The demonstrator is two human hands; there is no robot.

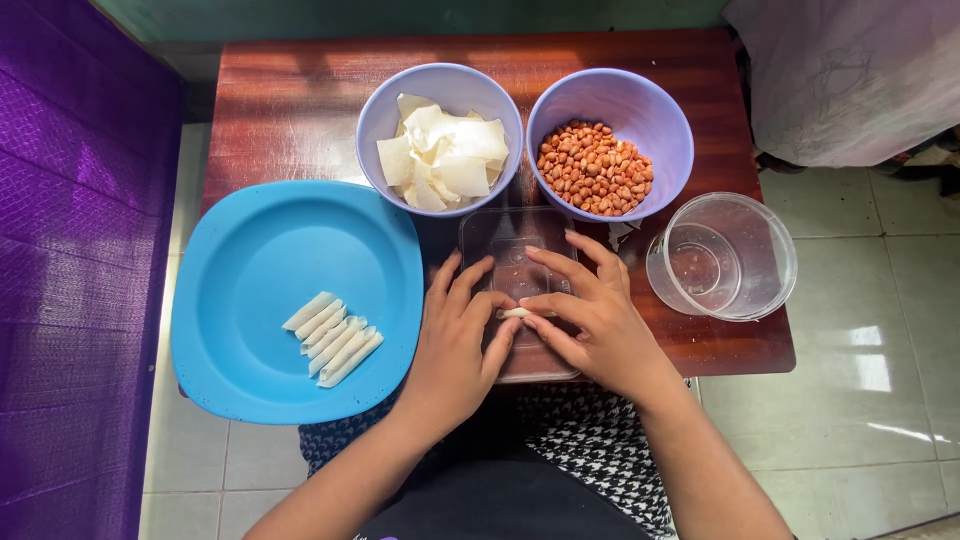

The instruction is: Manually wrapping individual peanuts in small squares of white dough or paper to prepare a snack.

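Lower centre of frame: left hand (462,335) and right hand (590,310) meet over a clear plastic lid or tray (515,250). Fingertips of both pinch a small white roll (515,313) between them, fingers curled, not spread; whether the roll is fully closed cannot be told, as the fingers cover most of it.

Left of frame: blue plate (270,250) holds about six finished rolls (332,338) lying side by side. Much bare plate remains.

Right: clear empty tub (745,290).

Upper centre: lavender bowl (385,115) piled with white wrappers (440,155); beside it, touching or nearly, a second lavender bowl (665,115) well stocked with peanuts (595,168). Judgement: early going, plenty of filling and wrappers left.

All on a dark wooden table (290,90).
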